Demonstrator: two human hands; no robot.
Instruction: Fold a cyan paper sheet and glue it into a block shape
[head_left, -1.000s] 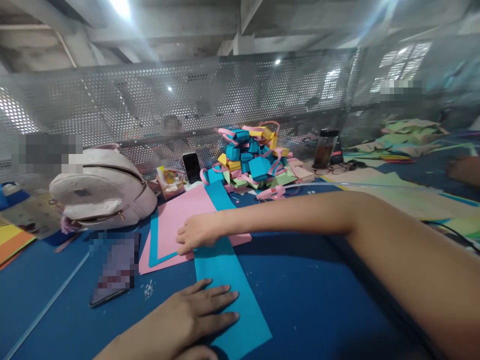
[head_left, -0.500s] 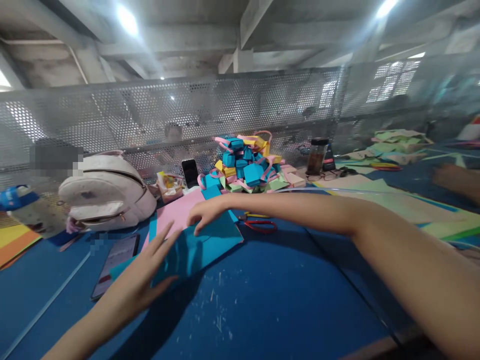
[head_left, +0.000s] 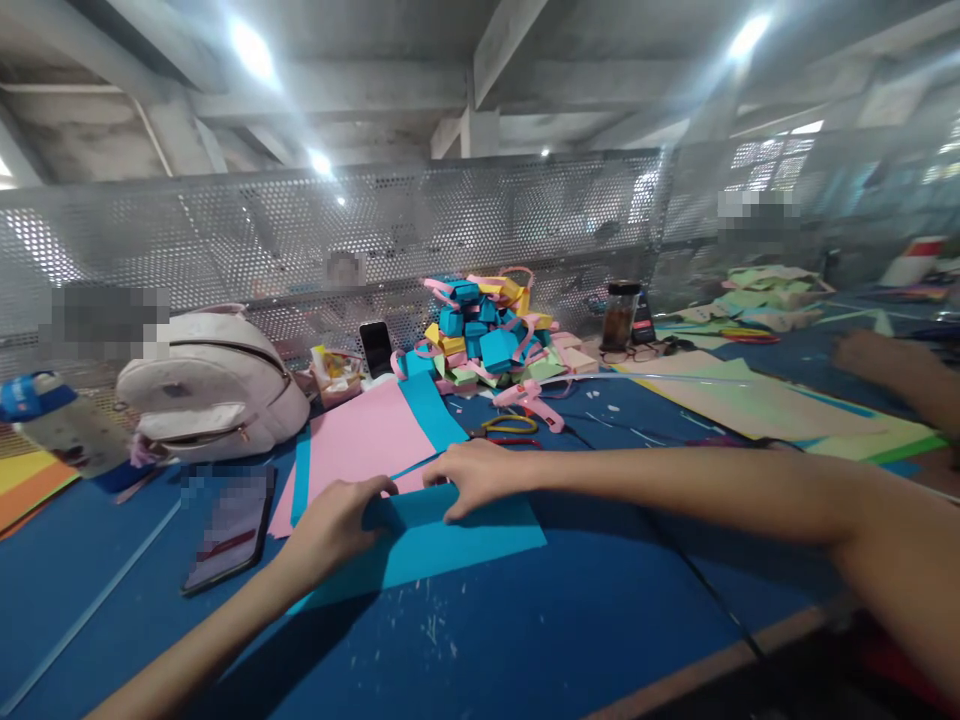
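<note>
A blue paper sheet (head_left: 442, 535) lies in front of me on the blue table, its far edge overlapping the stacked paper. My left hand (head_left: 341, 525) is closed on the left part of that far edge, with its fingers bent over it. Along the same edge, my right hand (head_left: 480, 475) pinches the sheet between thumb and fingers. Just beyond are a pink paper sheet (head_left: 367, 440) and a blue paper strip (head_left: 431, 415). Yellow-handled scissors (head_left: 510, 425) and a pink glue gun (head_left: 531, 402) lie past my right hand.
A heap of small folded paper boxes (head_left: 487, 330) stands by the perforated metal screen (head_left: 390, 220). To the left are a white backpack (head_left: 217, 385), a phone (head_left: 229, 535) and a bottle (head_left: 71, 430). Another person's hand (head_left: 877, 360) is at the right, beyond pale paper sheets (head_left: 757, 390).
The blue sheet has come off the stack towards me and to the right. My left hand has gone from spread to closed on it. My right hand has moved right and nearer, uncovering the glue gun.
</note>
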